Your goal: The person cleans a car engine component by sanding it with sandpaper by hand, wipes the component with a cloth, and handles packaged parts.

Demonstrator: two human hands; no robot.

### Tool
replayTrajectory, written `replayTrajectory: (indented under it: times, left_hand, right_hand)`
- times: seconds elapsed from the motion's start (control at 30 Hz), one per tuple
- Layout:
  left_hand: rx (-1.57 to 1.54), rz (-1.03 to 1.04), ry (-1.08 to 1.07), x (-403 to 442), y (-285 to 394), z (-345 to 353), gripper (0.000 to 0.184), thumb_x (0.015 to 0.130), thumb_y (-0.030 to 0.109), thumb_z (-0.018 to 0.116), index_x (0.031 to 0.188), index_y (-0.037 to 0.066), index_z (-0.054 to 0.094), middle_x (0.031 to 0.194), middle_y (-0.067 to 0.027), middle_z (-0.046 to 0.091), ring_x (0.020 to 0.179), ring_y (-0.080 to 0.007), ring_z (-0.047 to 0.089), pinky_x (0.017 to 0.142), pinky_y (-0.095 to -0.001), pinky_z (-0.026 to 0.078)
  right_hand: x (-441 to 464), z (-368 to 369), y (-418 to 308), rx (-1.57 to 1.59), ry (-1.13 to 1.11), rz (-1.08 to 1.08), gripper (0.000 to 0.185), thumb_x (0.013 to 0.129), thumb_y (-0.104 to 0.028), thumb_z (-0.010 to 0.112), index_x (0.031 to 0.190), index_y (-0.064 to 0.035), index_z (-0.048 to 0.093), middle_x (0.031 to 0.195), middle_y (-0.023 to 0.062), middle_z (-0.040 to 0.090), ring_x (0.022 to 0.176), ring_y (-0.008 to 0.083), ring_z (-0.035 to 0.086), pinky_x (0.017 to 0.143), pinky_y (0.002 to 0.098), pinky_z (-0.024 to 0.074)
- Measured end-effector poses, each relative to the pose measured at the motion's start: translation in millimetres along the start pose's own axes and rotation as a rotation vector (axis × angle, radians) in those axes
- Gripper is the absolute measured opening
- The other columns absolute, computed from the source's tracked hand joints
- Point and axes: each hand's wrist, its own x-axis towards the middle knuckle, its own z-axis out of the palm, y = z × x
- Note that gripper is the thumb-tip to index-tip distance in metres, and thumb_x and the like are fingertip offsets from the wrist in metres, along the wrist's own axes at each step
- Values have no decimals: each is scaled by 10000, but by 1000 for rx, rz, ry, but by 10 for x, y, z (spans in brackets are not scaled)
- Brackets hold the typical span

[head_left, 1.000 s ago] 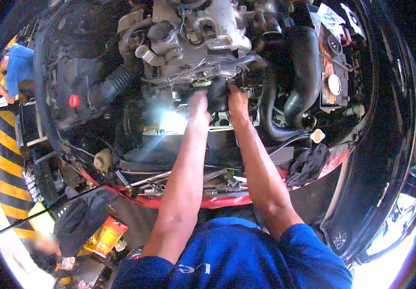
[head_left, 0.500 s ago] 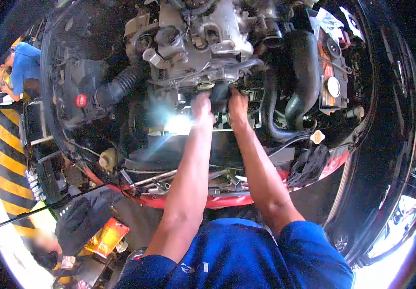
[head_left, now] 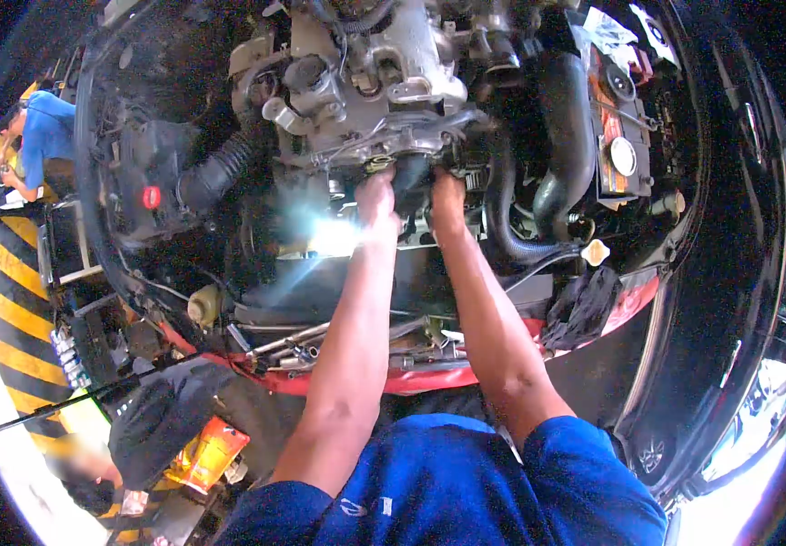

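Both my arms reach down into the gap at the front of a car engine [head_left: 393, 109], under the raised hood. My left hand [head_left: 377, 198] is closed beside a dark rounded part [head_left: 414, 177], just below a small brass-coloured ring [head_left: 379, 164]. On the other side of that part, my right hand [head_left: 448, 194] is closed with its fingertips tucked under the engine's front edge. What either hand grips is hidden by the hands and the shadow. A bright light [head_left: 334, 238] glares to the left of my left hand.
Ratchets and sockets [head_left: 293, 350] lie along the red front panel [head_left: 411, 379]. A black hose [head_left: 564, 136] and a battery [head_left: 625, 187] stand right, an air-filter box [head_left: 142, 173] left. A black cloth [head_left: 582, 309] hangs at front right. Two other people are at the left.
The view has shifted slightly, so the engine sits a little higher and further left. Both hands stay at the same place on the engine, with only slight movement.
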Motion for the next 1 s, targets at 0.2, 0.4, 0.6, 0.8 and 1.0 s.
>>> replayTrajectory:
  times: [0.2, 0.4, 0.6, 0.8, 1.0]
  left_hand:
    - [381, 212, 48, 0, -74, 18, 325, 788, 210, 629, 1032, -4, 623, 1017, -123, 631, 880, -221, 602, 756, -377, 473]
    - [80, 78, 11, -48, -32, 41, 338, 798, 213, 615, 1066, 7, 612, 1064, -119, 623, 842, -231, 594, 715, -332, 462]
    - [-61, -22, -108, 366, -211, -264, 385, 797, 243, 645, 1112, 28, 595, 1047, -118, 627, 846, -224, 600, 730, -345, 474]
    - [209, 80, 32, -69, 66, 90, 250, 827, 148, 572, 1025, 4, 623, 995, -121, 639, 917, -218, 600, 803, -392, 480]
    - [369, 284, -66, 436, -369, -239, 292, 789, 153, 622, 1034, -4, 598, 961, -115, 618, 886, -219, 557, 806, -352, 436]
  right_hand:
    - [16, -98, -132, 229, 40, 373, 396, 844, -272, 508, 1006, 78, 600, 966, 137, 617, 842, 239, 529, 790, 361, 408]
    - [-77, -152, -234, -574, -144, -317, 359, 866, -262, 459, 1038, 20, 599, 930, 286, 606, 887, 403, 561, 816, 409, 405]
    - [-132, -94, -285, -569, -84, -308, 298, 881, -193, 423, 975, 2, 628, 979, 269, 608, 929, 403, 583, 778, 439, 458]
    - [-150, -98, -325, -651, -136, -213, 274, 852, -108, 420, 986, 4, 631, 981, 264, 616, 945, 389, 578, 826, 417, 444]
    - [-113, -132, -393, -728, -144, -332, 290, 843, -105, 406, 1002, -8, 628, 964, 261, 623, 896, 400, 587, 790, 444, 447]
